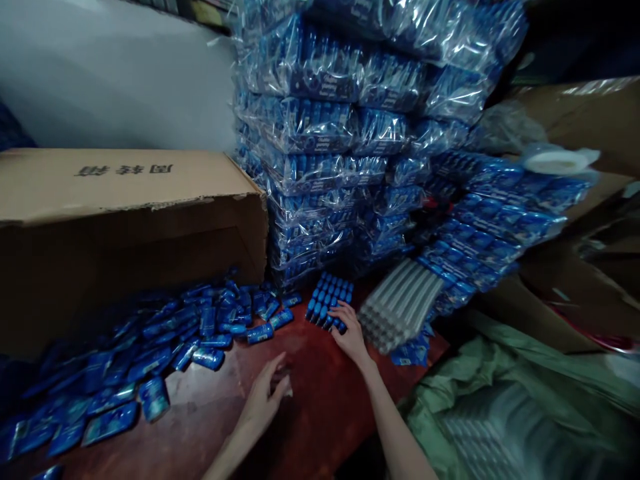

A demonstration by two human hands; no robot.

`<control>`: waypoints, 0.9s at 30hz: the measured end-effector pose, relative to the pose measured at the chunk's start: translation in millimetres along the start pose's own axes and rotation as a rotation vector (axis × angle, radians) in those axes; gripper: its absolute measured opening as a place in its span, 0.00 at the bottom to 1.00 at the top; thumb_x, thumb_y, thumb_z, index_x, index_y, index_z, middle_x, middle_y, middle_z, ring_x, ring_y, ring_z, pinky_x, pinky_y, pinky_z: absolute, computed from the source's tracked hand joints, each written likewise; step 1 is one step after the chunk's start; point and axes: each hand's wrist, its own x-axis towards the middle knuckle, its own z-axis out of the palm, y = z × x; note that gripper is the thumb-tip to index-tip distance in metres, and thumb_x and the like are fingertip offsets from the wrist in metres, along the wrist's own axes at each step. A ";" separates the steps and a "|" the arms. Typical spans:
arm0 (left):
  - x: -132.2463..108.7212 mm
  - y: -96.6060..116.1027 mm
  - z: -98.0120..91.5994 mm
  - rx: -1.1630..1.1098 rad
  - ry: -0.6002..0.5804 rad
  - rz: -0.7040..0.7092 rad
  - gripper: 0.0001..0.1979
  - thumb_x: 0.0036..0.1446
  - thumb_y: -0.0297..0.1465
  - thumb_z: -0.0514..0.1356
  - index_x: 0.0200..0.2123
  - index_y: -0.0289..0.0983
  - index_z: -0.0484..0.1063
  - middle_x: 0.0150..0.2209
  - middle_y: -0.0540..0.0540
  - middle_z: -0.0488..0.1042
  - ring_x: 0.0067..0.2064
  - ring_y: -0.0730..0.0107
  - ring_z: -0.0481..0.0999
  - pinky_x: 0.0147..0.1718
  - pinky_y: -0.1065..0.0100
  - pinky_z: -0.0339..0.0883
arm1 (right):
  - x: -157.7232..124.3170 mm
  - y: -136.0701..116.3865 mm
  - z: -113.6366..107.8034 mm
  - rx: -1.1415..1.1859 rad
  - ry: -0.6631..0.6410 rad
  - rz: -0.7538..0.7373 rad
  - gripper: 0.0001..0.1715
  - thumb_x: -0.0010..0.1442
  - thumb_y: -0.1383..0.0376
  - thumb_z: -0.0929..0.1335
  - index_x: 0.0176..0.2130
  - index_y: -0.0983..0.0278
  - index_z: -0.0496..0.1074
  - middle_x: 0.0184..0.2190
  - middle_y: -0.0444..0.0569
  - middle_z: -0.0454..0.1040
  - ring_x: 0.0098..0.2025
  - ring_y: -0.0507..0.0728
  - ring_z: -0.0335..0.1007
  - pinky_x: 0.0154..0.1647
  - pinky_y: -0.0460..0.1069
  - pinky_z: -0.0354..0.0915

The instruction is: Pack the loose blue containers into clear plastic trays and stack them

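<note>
On the dark red tabletop (320, 407), small blue-capped bottles (320, 303) stand upright in tight rows. My right hand (350, 333) is at their near right corner, its bent fingers and thumb closed around a few of the caps. My left hand (270, 387) hovers lower and to the left, thumb and fingers apart in a loose curve. A faint pale glint shows by its thumb tip, too blurred to name. Many loose blue packs (207, 358) lie heaped to its left. Right of the bottles rests a bundle of clear ribbed plastic trays (400, 307).
An open cardboard box (200, 173) lies on its side behind the heap. Tall stacks of film-wrapped blue packs (320, 120) rise at the back. Flat blue printed cartons (480, 247) lean at the right. A green sack (480, 353) with more clear plastic trays (505, 433) is at the lower right.
</note>
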 end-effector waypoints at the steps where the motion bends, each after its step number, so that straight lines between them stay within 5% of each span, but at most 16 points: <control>1: 4.8 5.2 -0.9 0.056 0.034 0.040 0.26 0.59 0.38 0.52 0.60 0.38 0.57 0.56 0.41 0.67 0.55 0.61 0.69 0.54 0.58 0.64 | -4.4 -5.0 -3.7 0.058 -0.017 0.016 0.18 0.45 0.71 0.62 0.36 0.60 0.75 0.39 0.50 0.75 0.54 0.61 0.63 0.54 0.61 0.61; 4: 21.2 26.7 -1.5 0.299 0.096 0.231 0.31 0.59 0.35 0.53 0.64 0.42 0.47 0.65 0.41 0.51 0.65 0.60 0.53 0.61 0.54 0.53 | -18.9 -21.9 -12.6 0.214 -0.079 0.086 0.14 0.48 0.68 0.62 0.32 0.59 0.75 0.37 0.49 0.77 0.54 0.63 0.64 0.56 0.64 0.57; 6: 32.2 41.0 1.4 0.483 0.036 0.385 0.34 0.58 0.35 0.56 0.65 0.45 0.45 0.67 0.43 0.42 0.67 0.56 0.44 0.62 0.51 0.48 | -27.8 -31.3 -15.4 0.260 -0.060 0.137 0.13 0.54 0.63 0.62 0.35 0.59 0.76 0.39 0.50 0.77 0.54 0.63 0.65 0.58 0.66 0.52; 10: 51.7 54.0 18.0 0.764 -0.161 0.568 0.35 0.55 0.37 0.60 0.63 0.51 0.49 0.67 0.46 0.45 0.67 0.47 0.39 0.60 0.39 0.40 | -39.3 -40.9 -11.4 0.253 0.251 0.344 0.18 0.60 0.58 0.60 0.42 0.63 0.74 0.46 0.54 0.73 0.50 0.60 0.68 0.55 0.61 0.59; 14: 69.0 49.5 47.5 0.785 -0.077 0.487 0.28 0.60 0.31 0.54 0.63 0.46 0.52 0.66 0.44 0.48 0.67 0.48 0.41 0.59 0.41 0.48 | -46.5 -50.8 1.6 0.118 0.360 0.530 0.24 0.61 0.54 0.59 0.51 0.65 0.67 0.51 0.58 0.67 0.53 0.60 0.63 0.55 0.59 0.59; 20: 89.2 51.6 92.1 0.624 0.040 0.318 0.28 0.61 0.28 0.50 0.64 0.41 0.49 0.65 0.35 0.48 0.65 0.46 0.51 0.58 0.41 0.51 | -53.7 -60.4 16.8 0.044 0.304 0.494 0.29 0.63 0.55 0.58 0.60 0.64 0.57 0.60 0.58 0.55 0.62 0.60 0.52 0.61 0.59 0.51; 27: 107.9 64.4 97.6 0.901 0.109 0.327 0.30 0.57 0.16 0.45 0.64 0.34 0.50 0.64 0.31 0.50 0.61 0.47 0.60 0.51 0.52 0.66 | -39.0 -21.4 26.5 0.175 0.210 0.608 0.36 0.61 0.50 0.57 0.62 0.64 0.54 0.65 0.57 0.49 0.66 0.61 0.43 0.62 0.60 0.48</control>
